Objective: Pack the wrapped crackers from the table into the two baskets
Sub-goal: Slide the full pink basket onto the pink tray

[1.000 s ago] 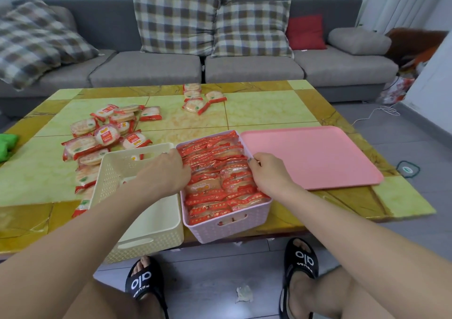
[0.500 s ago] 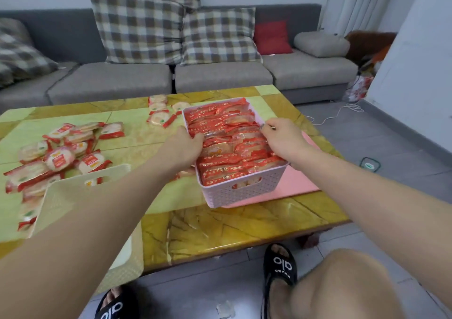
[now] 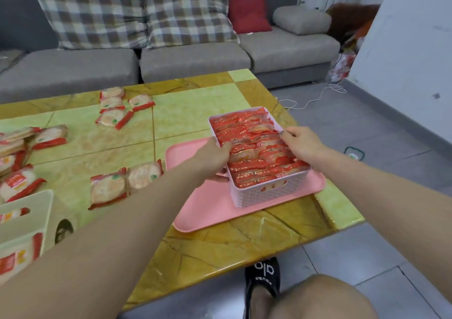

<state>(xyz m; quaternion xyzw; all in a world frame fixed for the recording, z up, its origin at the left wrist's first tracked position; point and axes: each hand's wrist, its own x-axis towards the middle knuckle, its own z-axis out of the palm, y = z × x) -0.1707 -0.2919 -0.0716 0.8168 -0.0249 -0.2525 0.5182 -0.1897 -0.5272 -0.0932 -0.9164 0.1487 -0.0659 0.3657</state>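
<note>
A pink basket (image 3: 266, 195) packed full of red-wrapped crackers (image 3: 254, 149) sits on the pink tray (image 3: 208, 211) at the table's right. My left hand (image 3: 215, 157) grips the basket's left rim, and my right hand (image 3: 302, 142) grips its right rim. A cream basket (image 3: 27, 211) stands at the near left edge, partly cut off, with a cracker pack showing through its side. Loose wrapped crackers lie on the table: two packs (image 3: 122, 185) near the tray, a pile (image 3: 22, 152) at the left and a few (image 3: 117, 109) toward the back.
The green and yellow table (image 3: 190, 103) ends close to the tray's right side. A grey sofa (image 3: 190, 61) with checked cushions runs behind it. A white cable (image 3: 315, 97) lies on the floor at the right. My foot in a black slipper (image 3: 264, 277) is below the table edge.
Both hands have carried the full pink basket from beside the cream basket to the right and set it on the pink tray. The camera has turned right with it.
</note>
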